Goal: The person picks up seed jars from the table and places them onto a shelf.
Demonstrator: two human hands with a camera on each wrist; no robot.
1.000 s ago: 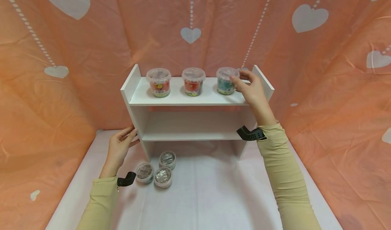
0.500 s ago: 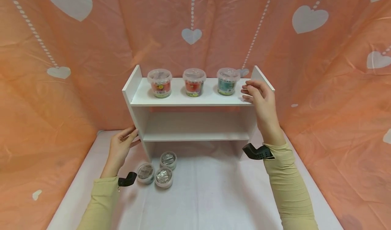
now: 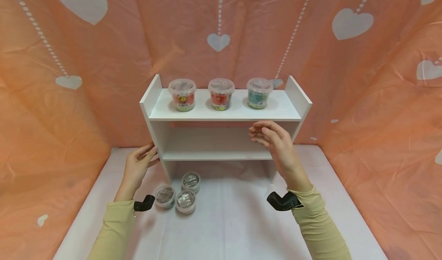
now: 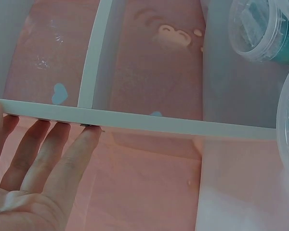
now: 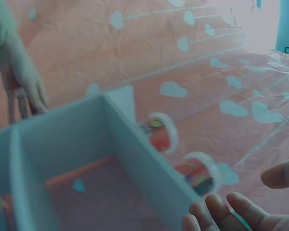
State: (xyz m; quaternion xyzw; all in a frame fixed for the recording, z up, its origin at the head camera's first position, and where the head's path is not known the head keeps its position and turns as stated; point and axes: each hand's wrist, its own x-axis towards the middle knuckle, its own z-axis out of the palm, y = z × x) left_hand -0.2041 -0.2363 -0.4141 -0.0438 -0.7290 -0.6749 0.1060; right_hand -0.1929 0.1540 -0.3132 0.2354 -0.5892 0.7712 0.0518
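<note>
A: Starting from the left?

B: Left hand [image 3: 136,168], fingers fairly straight, tips against the side of the white shelf [image 3: 157,132]. Nothing gripped, same pose as a second ago.

A: And next along, down low?

B: Three small tubs [image 3: 185,201], lids up, close together on the white surface [image 3: 224,229] by the shelf's left foot. No change there.

A: Up on the top board [image 3: 240,102]?

B: From the left: a red tub with a yellow flower [image 3: 184,99], a plainer red tub [image 3: 221,97], then a teal tub [image 3: 258,97]. All upright, apart, in the same places as before. No fingers on the teal one now, unlike a second ago.

A: And furthest right?

B: Right hand [image 3: 279,145], lower and further left than half a second ago, when just beside the teal tub. Now in front of the middle board's [image 3: 210,145] right end, fingers loosely curved, holding nothing.
</note>
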